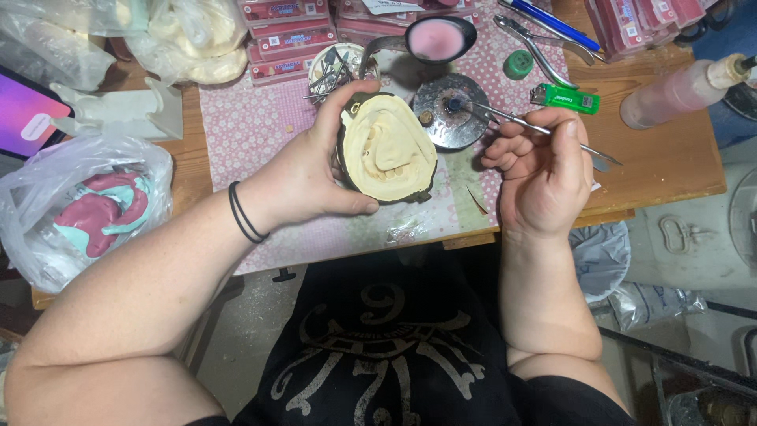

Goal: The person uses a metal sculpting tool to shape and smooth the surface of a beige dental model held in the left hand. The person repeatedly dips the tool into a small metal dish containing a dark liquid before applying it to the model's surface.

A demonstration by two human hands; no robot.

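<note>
So here's where I'm at: my left hand has a full grip wrapped around the dark flask half with the cream plaster mold in it, thumb under the near edge, fingers curled over the far rim, holding it up just above the table with the open face tilted toward me. My right hand is closed around a thin metal wax instrument, pinched between thumb and fingers, and its tip is resting on the little round burner dish just beside the flask.

What worries me: the mold is up in the air, so if my thumb slips it lands on the table or rolls off the near edge into my lap, and plaster would probably chip. The instrument tip could also gouge the soft cream surface if I come in at a bad angle. I'd guess it's hot off the burner too.

Room is tight. Behind the flask there's a tin of small tools, a rubber bowl of pink mix, stacked pink boxes, pliers and a green lighter. A squeeze bottle sits far right. Only the bare wood on the right and the strip of pink cloth to the left of my hand are free.
</note>
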